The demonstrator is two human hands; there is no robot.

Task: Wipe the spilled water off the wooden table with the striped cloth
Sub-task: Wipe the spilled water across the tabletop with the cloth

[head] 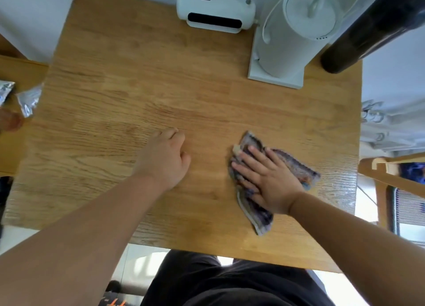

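Bright, even daylight. Glare along the right edge of the wooden table [338,190]. Soft shadows only. Slightly blurred throughout; wide-angle bending toward the corners beyond that table.

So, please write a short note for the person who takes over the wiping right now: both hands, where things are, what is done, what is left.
Right hand: flat, fingers spread, pressing the striped cloth onto the wooden table, right of centre near the front edge.
Left hand: loosely curled, resting on bare wood at centre, holding nothing.
Done: wiping is under way; no clear puddle shows in the middle.
Left: a wet-looking sheen remains near the table's right edge; wipe there. The white kettle and dark bottle stand at the back right.
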